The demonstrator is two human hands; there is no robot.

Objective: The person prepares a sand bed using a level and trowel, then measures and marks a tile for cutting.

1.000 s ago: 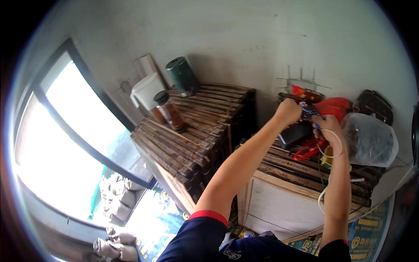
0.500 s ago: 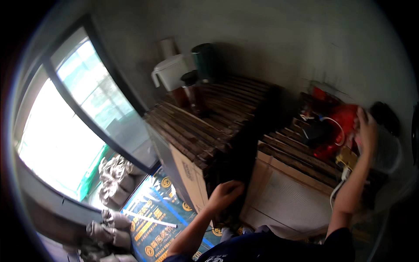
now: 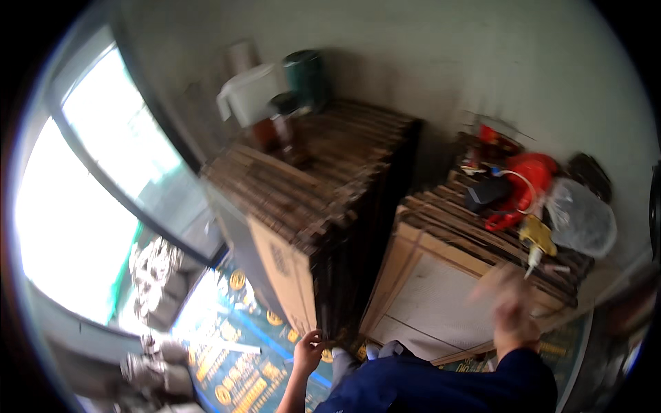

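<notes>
My left hand [image 3: 308,349] is low in front of the taller stack of boards [image 3: 282,265], close to its bottom corner. Its fingers are curled in, and whatever they may hold is too small to make out. My right hand [image 3: 513,313], smeared by motion, is in front of the lower stack of cardboard-edged panels [image 3: 427,303]. Above it on that stack lie a yellow tool with a white tip [image 3: 537,235], a red bag or cloth [image 3: 529,180], a black pouch [image 3: 487,193] and a clear plastic bag [image 3: 582,217].
On the taller stack stand a white pitcher [image 3: 252,96], a dark-lidded bottle [image 3: 288,131] and a green container [image 3: 306,79]. Grey sacks [image 3: 157,275] sit by the window at left. A white strip [image 3: 234,346] lies on the printed floor covering [image 3: 255,375].
My right hand has drawn back from the red and clear bags, down toward my body. My left hand has dropped lower along the taller stack. The view has shifted.
</notes>
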